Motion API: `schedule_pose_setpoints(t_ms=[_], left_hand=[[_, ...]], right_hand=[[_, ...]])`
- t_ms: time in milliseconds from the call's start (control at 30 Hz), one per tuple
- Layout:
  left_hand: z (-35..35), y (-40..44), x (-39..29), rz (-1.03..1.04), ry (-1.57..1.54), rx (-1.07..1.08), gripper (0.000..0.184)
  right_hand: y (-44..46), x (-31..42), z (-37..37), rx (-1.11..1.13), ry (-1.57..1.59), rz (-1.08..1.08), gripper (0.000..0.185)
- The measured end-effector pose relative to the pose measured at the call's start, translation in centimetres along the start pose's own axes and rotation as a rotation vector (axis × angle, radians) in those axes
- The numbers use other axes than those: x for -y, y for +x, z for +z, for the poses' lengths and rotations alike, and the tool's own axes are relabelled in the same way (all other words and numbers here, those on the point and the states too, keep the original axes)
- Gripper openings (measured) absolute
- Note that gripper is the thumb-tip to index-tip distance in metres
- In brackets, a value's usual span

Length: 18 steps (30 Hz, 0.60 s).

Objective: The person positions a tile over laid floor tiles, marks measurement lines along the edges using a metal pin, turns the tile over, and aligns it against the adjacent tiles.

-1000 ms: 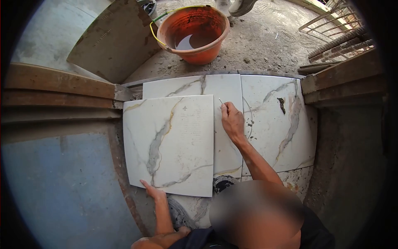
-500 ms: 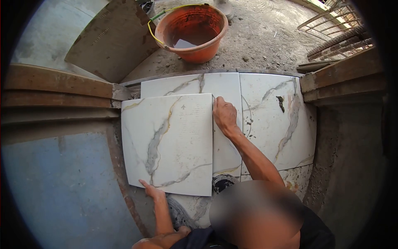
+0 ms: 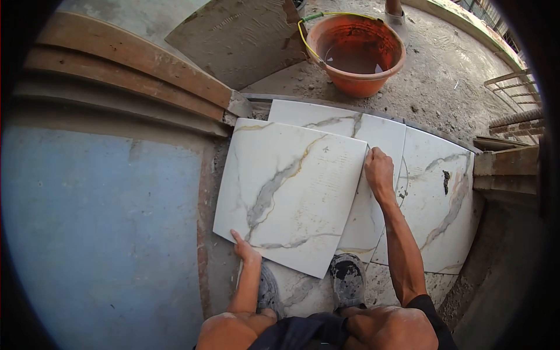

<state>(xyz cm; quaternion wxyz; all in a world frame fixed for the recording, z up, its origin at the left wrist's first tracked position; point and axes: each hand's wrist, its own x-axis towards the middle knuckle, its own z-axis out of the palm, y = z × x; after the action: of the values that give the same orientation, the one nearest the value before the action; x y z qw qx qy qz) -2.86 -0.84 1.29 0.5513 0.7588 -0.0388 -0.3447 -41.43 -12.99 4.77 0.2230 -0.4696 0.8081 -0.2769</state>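
Gritty ground (image 3: 434, 87) lies behind the upper tile (image 3: 286, 189), which overlaps a lower tile (image 3: 385, 133), its near edge pinched by the left hand (image 3: 247, 251), the right hand (image 3: 379, 171) curled tight at its far-right corner.

The central tile (image 3: 286, 189) is white, veined grey and gold. The upper-right bucket (image 3: 359, 86) is orange, its handle (image 3: 313, 17) yellow and green.
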Motion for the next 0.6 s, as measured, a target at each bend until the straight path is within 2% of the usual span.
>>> schedule_pose_setpoints(t_ms=[333,400,600], left_hand=[[-0.1,0.1,-0.1,-0.037,-0.023,0.019,0.071],[-0.1,0.3,0.2,0.01,0.051,-0.084,0.073],[0.5,-1.1,-0.8,-0.049,0.072,0.0,0.078]], right_hand=[[-0.1,0.3,-0.2,-0.006,0.037,0.026,0.027],[0.0,-0.2,0.1,-0.017,0.045,-0.019,0.027],[0.2,-1.1,0.8,-0.023,-0.041,-0.06,0.026]])
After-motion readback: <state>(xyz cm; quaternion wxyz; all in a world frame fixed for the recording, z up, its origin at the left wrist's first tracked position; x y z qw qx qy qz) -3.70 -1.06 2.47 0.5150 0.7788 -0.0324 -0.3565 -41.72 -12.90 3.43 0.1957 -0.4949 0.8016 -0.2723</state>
